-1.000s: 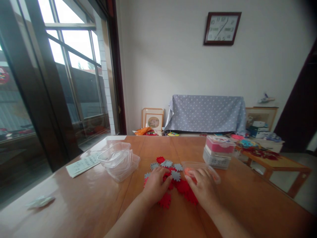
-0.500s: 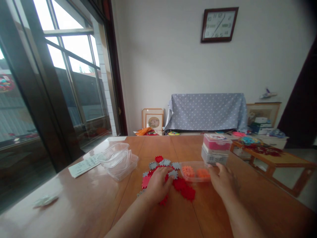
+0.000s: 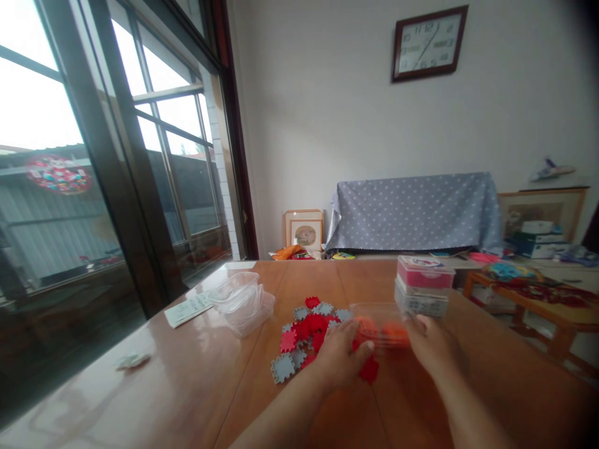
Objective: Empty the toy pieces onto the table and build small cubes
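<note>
Clear shallow tub [image 3: 379, 324], centre of table, holding orange pieces; blurred, count not readable. Flanked by both hands: right hand [image 3: 433, 346] against its right end, fingers curled at the rim, grip not clear; left hand [image 3: 344, 358] at its left end, palm down over the red pieces, fingers loosely bent, whether closed on anything not clear.
Pile of red and grey toothed foam pieces [image 3: 309, 330] spread flat just left of tub, one grey piece [image 3: 283, 368] at the near edge.
Stack of two lidded boxes [image 3: 423, 287], pink over grey-white, just behind tub.
Nested empty clear tubs [image 3: 241, 299], left of pile, tilted.
Printed paper slip [image 3: 187, 308] and small crumpled scrap [image 3: 132, 360] further left.
Glossy wooden table [image 3: 187, 386].
Room: tall dark-framed windows [image 3: 116, 162], wall clock [image 3: 428, 42], dotted grey cloth [image 3: 414, 211] draped over furniture, framed picture [image 3: 304, 231] on floor, low side table [image 3: 538, 296] with clutter.
</note>
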`<move>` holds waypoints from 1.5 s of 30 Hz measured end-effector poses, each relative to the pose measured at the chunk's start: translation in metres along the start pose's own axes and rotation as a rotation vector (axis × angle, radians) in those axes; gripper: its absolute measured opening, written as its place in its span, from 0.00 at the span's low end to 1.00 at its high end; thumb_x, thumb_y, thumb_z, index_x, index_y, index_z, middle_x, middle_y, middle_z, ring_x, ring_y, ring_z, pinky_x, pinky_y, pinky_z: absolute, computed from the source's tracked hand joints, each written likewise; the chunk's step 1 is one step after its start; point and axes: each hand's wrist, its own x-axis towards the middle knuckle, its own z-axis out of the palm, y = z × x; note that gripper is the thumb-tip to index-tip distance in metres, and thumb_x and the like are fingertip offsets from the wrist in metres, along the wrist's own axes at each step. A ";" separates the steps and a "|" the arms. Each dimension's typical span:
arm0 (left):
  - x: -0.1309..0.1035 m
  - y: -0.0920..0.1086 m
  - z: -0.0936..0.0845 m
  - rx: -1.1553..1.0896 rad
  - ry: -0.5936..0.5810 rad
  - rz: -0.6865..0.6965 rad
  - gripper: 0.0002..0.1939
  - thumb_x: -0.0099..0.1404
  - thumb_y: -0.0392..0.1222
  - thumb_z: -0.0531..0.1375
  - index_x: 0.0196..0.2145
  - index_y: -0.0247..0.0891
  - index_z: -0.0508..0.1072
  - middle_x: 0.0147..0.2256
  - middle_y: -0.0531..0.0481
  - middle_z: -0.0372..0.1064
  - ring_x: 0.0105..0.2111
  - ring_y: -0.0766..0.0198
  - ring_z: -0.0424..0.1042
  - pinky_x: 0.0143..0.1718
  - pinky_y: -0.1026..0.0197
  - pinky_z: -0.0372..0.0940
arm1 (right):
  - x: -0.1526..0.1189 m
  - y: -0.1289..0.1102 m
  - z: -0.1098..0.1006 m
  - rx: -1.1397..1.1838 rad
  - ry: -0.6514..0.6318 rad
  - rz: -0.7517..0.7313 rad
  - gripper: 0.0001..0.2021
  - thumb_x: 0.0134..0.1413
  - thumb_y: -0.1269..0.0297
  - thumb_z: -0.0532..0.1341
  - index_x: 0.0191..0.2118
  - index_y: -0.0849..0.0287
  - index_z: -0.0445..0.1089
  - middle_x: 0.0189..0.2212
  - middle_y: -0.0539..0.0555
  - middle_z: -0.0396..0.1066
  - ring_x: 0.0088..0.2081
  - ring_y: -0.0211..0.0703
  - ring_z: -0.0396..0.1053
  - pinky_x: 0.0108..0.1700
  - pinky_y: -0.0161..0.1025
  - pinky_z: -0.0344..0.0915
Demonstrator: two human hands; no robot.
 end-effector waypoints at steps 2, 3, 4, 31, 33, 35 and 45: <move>0.000 0.001 0.003 -0.069 0.064 -0.024 0.26 0.68 0.53 0.58 0.59 0.38 0.70 0.60 0.39 0.67 0.61 0.48 0.64 0.64 0.46 0.57 | -0.001 0.001 0.001 0.064 0.113 -0.050 0.29 0.58 0.41 0.50 0.55 0.52 0.72 0.50 0.62 0.76 0.49 0.63 0.73 0.45 0.53 0.68; 0.000 0.001 0.005 -0.122 0.107 -0.046 0.25 0.68 0.52 0.58 0.58 0.38 0.70 0.59 0.39 0.67 0.60 0.49 0.65 0.63 0.46 0.58 | -0.002 0.001 0.002 0.114 0.169 -0.086 0.28 0.59 0.42 0.51 0.56 0.53 0.72 0.50 0.61 0.76 0.49 0.62 0.73 0.45 0.52 0.68; 0.001 0.002 0.005 -0.195 0.152 -0.074 0.24 0.68 0.51 0.58 0.58 0.38 0.70 0.58 0.39 0.69 0.59 0.50 0.67 0.62 0.47 0.61 | -0.003 0.001 0.003 0.173 0.216 -0.124 0.27 0.59 0.44 0.51 0.55 0.54 0.72 0.49 0.61 0.77 0.48 0.60 0.74 0.46 0.51 0.68; -0.038 -0.068 -0.110 -0.225 0.842 -0.240 0.22 0.66 0.55 0.60 0.48 0.38 0.78 0.40 0.46 0.78 0.39 0.59 0.75 0.44 0.58 0.69 | -0.027 -0.025 0.023 0.517 0.185 -0.472 0.23 0.60 0.44 0.55 0.49 0.54 0.75 0.44 0.57 0.79 0.46 0.52 0.76 0.48 0.46 0.70; -0.040 -0.078 -0.118 -0.147 0.871 -0.222 0.21 0.67 0.54 0.58 0.49 0.39 0.79 0.42 0.46 0.78 0.42 0.58 0.75 0.47 0.57 0.69 | -0.028 -0.025 0.023 0.505 0.187 -0.483 0.23 0.60 0.44 0.55 0.49 0.54 0.75 0.44 0.57 0.79 0.45 0.52 0.76 0.48 0.45 0.70; -0.040 -0.086 -0.125 -0.091 0.880 -0.204 0.20 0.68 0.53 0.58 0.48 0.39 0.79 0.43 0.45 0.78 0.43 0.57 0.75 0.48 0.56 0.68 | -0.029 -0.025 0.024 0.503 0.184 -0.492 0.22 0.60 0.45 0.55 0.48 0.54 0.75 0.45 0.57 0.79 0.46 0.52 0.76 0.48 0.44 0.71; 0.016 -0.107 -0.123 0.253 0.610 -0.257 0.18 0.71 0.43 0.51 0.46 0.37 0.79 0.45 0.42 0.77 0.48 0.55 0.74 0.52 0.53 0.66 | -0.027 -0.029 0.030 0.488 0.141 -0.494 0.20 0.60 0.45 0.55 0.45 0.51 0.75 0.44 0.53 0.80 0.46 0.51 0.77 0.48 0.43 0.72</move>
